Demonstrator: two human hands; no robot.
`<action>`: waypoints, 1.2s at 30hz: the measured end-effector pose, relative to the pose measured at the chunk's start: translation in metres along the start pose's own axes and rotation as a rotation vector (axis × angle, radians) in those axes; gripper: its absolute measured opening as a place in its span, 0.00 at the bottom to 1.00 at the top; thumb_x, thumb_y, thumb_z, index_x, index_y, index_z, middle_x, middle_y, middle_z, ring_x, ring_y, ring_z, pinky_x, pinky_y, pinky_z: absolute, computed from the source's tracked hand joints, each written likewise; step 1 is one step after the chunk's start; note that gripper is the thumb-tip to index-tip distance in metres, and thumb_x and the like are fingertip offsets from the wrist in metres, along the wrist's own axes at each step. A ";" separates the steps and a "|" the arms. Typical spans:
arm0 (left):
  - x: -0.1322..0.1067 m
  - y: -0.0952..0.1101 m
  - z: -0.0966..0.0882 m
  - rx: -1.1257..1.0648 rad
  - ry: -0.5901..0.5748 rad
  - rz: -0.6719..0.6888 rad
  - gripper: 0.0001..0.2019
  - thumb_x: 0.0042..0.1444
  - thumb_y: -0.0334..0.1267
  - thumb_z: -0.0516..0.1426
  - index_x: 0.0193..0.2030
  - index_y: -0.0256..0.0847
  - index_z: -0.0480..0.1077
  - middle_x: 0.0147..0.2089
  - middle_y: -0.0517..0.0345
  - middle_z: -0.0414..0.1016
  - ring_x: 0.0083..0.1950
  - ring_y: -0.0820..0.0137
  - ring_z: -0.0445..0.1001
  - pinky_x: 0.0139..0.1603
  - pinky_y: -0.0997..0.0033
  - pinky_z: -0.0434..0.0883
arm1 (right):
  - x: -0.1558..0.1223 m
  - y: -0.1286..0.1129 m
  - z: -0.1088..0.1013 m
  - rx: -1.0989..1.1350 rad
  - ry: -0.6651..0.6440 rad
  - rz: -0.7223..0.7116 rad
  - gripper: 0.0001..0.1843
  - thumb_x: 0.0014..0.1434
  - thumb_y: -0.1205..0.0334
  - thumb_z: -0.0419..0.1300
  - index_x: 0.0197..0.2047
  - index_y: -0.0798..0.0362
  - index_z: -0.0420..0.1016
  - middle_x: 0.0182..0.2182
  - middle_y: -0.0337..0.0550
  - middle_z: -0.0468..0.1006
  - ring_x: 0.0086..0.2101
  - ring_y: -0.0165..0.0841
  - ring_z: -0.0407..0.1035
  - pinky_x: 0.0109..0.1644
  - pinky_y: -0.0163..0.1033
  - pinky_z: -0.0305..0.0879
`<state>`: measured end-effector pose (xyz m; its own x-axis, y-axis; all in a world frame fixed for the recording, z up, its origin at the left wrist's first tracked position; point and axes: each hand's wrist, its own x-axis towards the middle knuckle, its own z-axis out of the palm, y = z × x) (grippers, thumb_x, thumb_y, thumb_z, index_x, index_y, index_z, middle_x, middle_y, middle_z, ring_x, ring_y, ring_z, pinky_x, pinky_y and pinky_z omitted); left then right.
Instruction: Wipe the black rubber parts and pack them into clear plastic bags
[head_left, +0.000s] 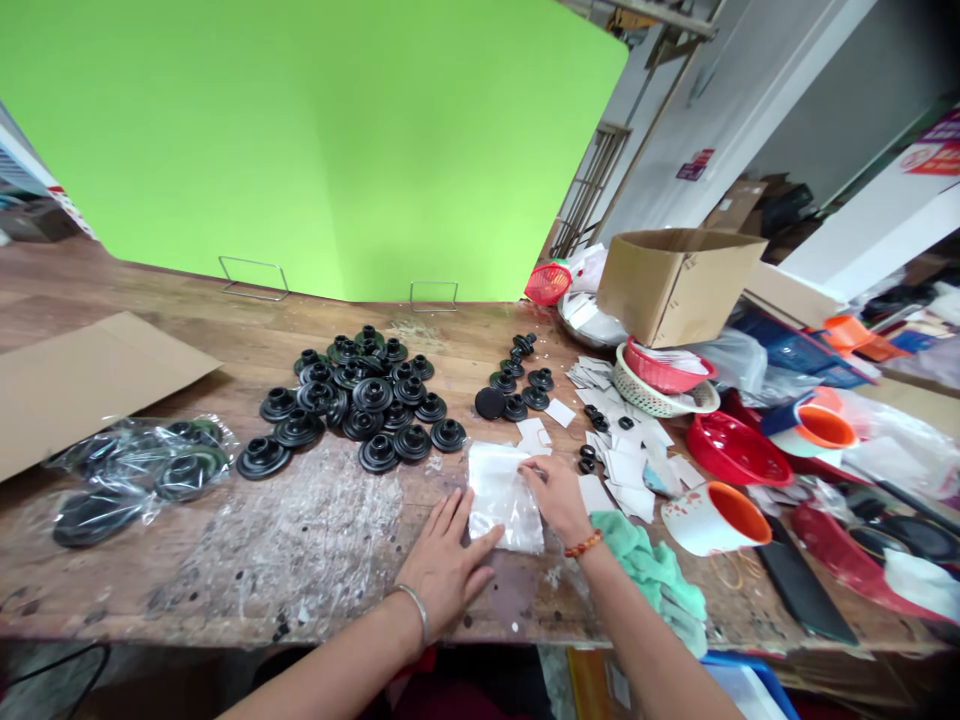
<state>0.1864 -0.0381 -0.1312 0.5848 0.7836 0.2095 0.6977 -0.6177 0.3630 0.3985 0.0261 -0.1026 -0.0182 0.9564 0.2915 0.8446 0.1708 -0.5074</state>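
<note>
Leftmost on the worktable point(202, 595) lies a flat cardboard sheet point(90, 390), with a bundle of black parts in clear film point(184, 478) just in front of it. Next comes a heap of round black flanged parts point(371, 394), most with the collar uppermost.

The left hand point(442, 560) lies open, palm down and fingers spread, its thumb reaching over the lower left portion of the plastic bag point(504, 500). The bag rests flat on the table between the two hands, directly before the person; its long axis runs away from the body, leaning slightly left at the far end. Both hands are at its edges, so neither is clearly nearer: the left at the near left side, the right at the far right side. The bag is pale, translucent and roughly rectangular, with wrinkled, glossy film; whether it is one layer or several cannot be told.

The right hand point(561, 495) has its fingertips drawn together at the bag's right edge; whether film is pinched between them is not discernible. Farther right are white paper slips point(628, 468), a green cloth point(649, 568) and a white cup point(694, 518) lying tipped.
</note>
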 end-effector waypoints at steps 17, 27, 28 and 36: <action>0.003 0.002 -0.017 -0.324 0.181 -0.151 0.40 0.51 0.45 0.62 0.68 0.48 0.49 0.72 0.41 0.38 0.71 0.46 0.38 0.65 0.41 0.51 | 0.015 -0.031 -0.058 0.505 0.104 0.174 0.14 0.59 0.52 0.56 0.40 0.55 0.72 0.23 0.38 0.70 0.20 0.27 0.59 0.23 0.32 0.55; -0.012 -0.020 -0.105 -1.293 0.091 -0.656 0.16 0.51 0.46 0.59 0.40 0.35 0.74 0.31 0.57 0.75 0.34 0.69 0.72 0.39 0.69 0.69 | -0.023 -0.124 -0.018 0.641 -0.516 -0.110 0.17 0.64 0.56 0.50 0.28 0.54 0.71 0.24 0.36 0.70 0.26 0.27 0.62 0.32 0.32 0.58; -0.018 -0.024 -0.108 -1.245 0.112 -0.690 0.15 0.51 0.47 0.59 0.35 0.35 0.74 0.27 0.60 0.72 0.30 0.71 0.69 0.35 0.72 0.67 | -0.023 -0.129 -0.013 0.669 -0.490 -0.120 0.14 0.64 0.57 0.51 0.32 0.53 0.73 0.28 0.38 0.72 0.29 0.28 0.64 0.35 0.32 0.60; -0.052 -0.042 -0.121 -1.383 0.166 -0.814 0.18 0.52 0.52 0.59 0.25 0.37 0.67 0.23 0.64 0.64 0.26 0.75 0.61 0.29 0.77 0.61 | -0.024 -0.148 0.032 0.982 -0.741 0.095 0.23 0.63 0.46 0.51 0.27 0.55 0.70 0.21 0.36 0.66 0.20 0.25 0.59 0.24 0.31 0.56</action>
<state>0.0765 -0.0449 -0.0477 0.1517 0.9120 -0.3811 -0.1578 0.4030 0.9015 0.2574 -0.0150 -0.0604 -0.5483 0.8232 -0.1471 0.1048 -0.1069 -0.9887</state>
